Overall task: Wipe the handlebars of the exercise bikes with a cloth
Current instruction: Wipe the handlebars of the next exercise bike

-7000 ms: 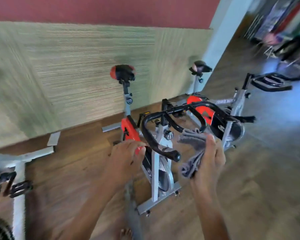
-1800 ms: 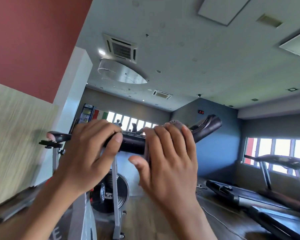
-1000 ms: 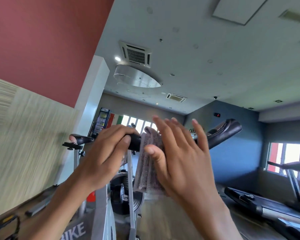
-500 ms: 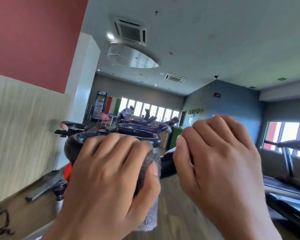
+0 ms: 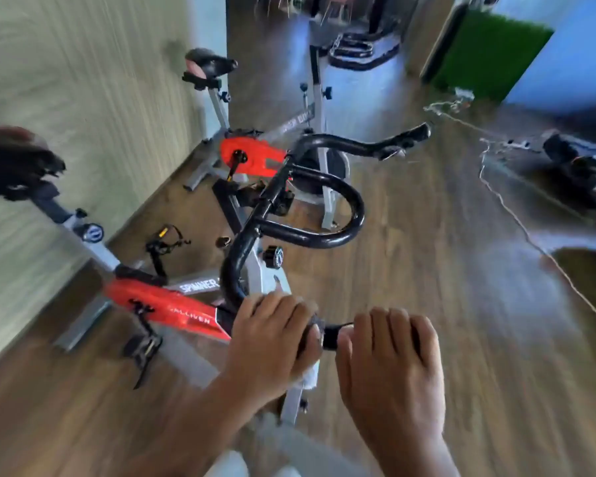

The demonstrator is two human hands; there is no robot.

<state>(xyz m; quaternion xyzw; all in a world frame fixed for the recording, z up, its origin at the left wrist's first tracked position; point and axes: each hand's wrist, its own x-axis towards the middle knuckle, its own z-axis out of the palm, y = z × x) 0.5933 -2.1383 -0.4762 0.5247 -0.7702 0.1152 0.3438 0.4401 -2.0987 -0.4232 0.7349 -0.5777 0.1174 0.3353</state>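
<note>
A black looped handlebar [image 5: 324,201] tops the nearest red and grey exercise bike [image 5: 172,304]. My left hand [image 5: 272,339] is wrapped around the near end of that bar with the grey cloth [image 5: 315,330] squeezed under its fingers; a pale edge of cloth hangs below. My right hand [image 5: 393,359] is closed over the bar's tip right beside it, a short black stretch of bar showing between the two hands. The bar's far horn [image 5: 403,139] points right.
A second red and grey bike [image 5: 255,156] stands behind, its saddle [image 5: 209,65] near the textured wall [image 5: 83,98]. A white cable [image 5: 516,208] trails across the wooden floor on the right. A dark machine [image 5: 582,166] sits at the right edge, a green mat [image 5: 489,53] beyond.
The view has dropped from the ceiling and far room down to the bikes and floor. Both hands stay clamped on the near bar end, the cloth under the left hand.
</note>
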